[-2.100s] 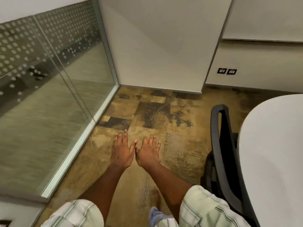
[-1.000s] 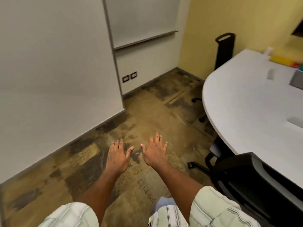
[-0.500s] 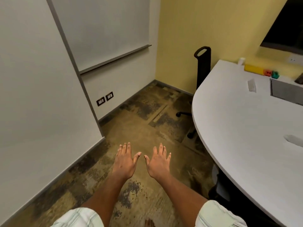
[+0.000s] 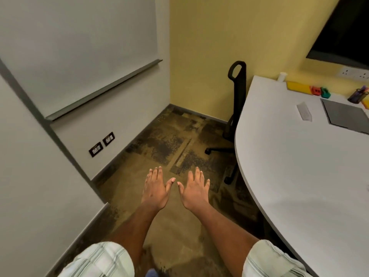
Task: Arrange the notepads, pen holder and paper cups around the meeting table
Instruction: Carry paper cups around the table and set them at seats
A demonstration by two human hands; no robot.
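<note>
The pen holder [image 4: 358, 95] and a white cup [image 4: 282, 76] sit at the tabletop's [image 4: 299, 166] far end, by the yellow wall. Open carpet [image 4: 169, 140] runs between its curved edge and the whiteboard wall. Left hand [image 4: 154, 188] and right hand [image 4: 194, 189] hover flat there, fingers spread, holding nothing.

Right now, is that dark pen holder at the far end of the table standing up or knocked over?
Tipped over, it seems. The pen holder lies slanted on the table with its open mouth to the upper right, pens poking out.
</note>
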